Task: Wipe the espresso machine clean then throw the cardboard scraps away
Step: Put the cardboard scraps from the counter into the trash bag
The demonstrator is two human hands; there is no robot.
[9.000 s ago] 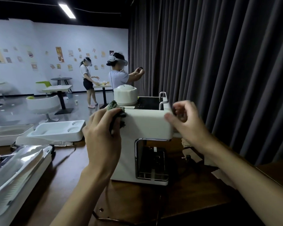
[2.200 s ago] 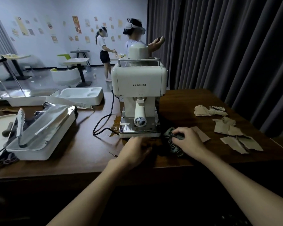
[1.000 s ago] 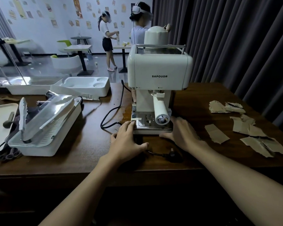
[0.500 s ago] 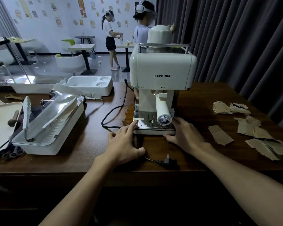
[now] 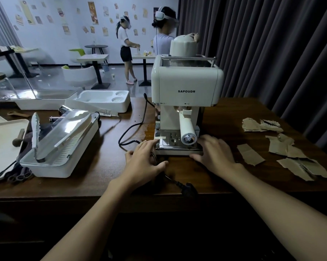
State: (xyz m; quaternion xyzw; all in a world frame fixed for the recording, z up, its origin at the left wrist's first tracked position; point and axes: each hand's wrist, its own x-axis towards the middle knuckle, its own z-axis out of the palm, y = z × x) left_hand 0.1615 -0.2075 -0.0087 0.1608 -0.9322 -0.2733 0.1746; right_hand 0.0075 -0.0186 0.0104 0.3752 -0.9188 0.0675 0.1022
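**As We Lean Over a Dark Wooden Tabletop [image 5: 102, 178]**

Where the wood runs widest, the cream espresso machine [image 5: 187, 85] stands upright near the front edge. Its portafilter handle [image 5: 186, 127] points at us over the steel drip tray [image 5: 168, 141]. Our left hand [image 5: 145, 160] lies palm down on the tabletop, fingers spread, fingertips touching the front left corner of the base. Our right hand [image 5: 215, 155] lies the same way at the front right corner. Neither grip is closed on anything; both are slack, fingers apart. A black power cord [image 5: 134, 127] loops from behind the machine past our left hand. Its plug [image 5: 190, 188] lies loose by the front edge.

The cardboard scraps [image 5: 283, 147] lie scattered flat on the right side of the tabletop, apart from the machine, the nearest strip close to our right hand. On the left sits a white case [image 5: 64, 161] with a tilted clear lid and white tongs [image 5: 34, 132]; we cannot tell whether they lie on the lid or under it. Behind it is a white moulded tray [image 5: 102, 98].

A grey pleated curtain [image 5: 271, 53] hangs behind the right half. Beyond the left half we see a pale wall [image 5: 51, 34] dotted with small posters, café tables and chairs, and two people [image 5: 126, 44] in headsets standing at a table.
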